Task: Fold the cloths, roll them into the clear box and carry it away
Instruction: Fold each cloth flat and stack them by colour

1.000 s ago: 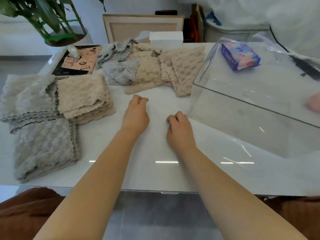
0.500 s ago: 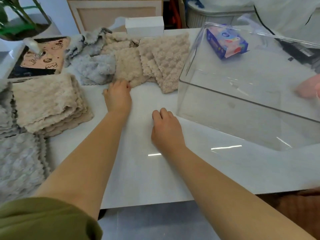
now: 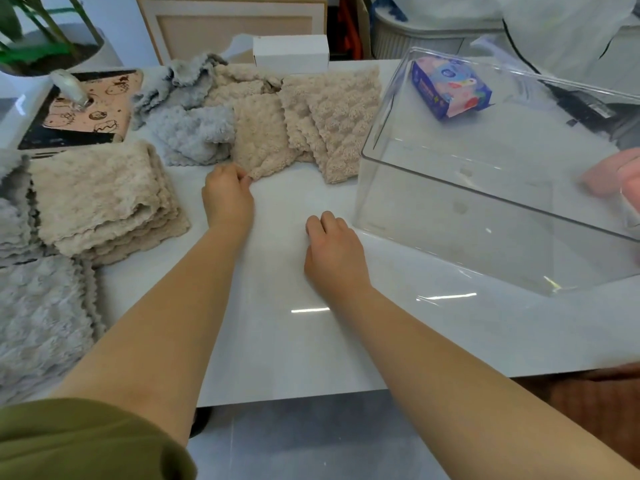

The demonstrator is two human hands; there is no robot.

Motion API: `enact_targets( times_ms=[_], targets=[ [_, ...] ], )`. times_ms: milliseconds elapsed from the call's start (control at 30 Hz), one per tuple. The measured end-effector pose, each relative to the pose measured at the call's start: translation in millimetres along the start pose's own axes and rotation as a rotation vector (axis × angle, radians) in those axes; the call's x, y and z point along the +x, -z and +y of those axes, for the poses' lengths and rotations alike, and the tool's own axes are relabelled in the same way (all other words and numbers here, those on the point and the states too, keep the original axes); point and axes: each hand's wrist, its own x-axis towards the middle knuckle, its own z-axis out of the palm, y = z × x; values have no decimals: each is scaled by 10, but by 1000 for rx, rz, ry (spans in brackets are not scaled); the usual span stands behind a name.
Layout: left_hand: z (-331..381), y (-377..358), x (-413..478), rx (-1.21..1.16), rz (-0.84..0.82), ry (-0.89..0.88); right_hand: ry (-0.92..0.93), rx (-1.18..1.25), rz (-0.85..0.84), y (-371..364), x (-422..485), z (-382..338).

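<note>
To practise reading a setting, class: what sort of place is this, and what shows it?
Probably a room in a home: a white table piled with fluffy cloths, a potted plant at its far corner, and a framed board leaning behind.

No text can be read; the print on the blue packet (image 3: 450,86) is too blurred.
</note>
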Motion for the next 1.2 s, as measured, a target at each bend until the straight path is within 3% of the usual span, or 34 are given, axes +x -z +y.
enact_targets(
  times_ms=[133, 200, 267, 333, 433, 700, 967, 1067, 1200],
  targets=[
    [87, 57, -144, 271, 69, -102, -1, -6, -15, 15, -2, -4],
    [142, 144, -331, 135, 87, -193, 2, -5, -25, 23, 3, 1],
    [172, 252, -566, -62, -13, -165, -14, 24, -47, 46, 5, 4],
    [153, 334, -788, -55, -90, -173, -36, 69, -72, 82, 9, -1],
    [66, 420, -1058, 64, -73, -228, -27, 98, -119, 121, 1, -13],
    [1, 745, -1659, 80, -253, -95, 65, 102, -201, 124, -40, 11],
    [-16, 1154, -2101, -222, -495, 4, 172, 247, -199, 308, -353, -82],
    [-9, 1325, -1993, -224, -558, 26, 68, 275, -209, 316, -432, -103],
    [-9, 1599, -1809, -146, -574, 55, -32, 313, -417, 468, -251, -122]
  ],
)
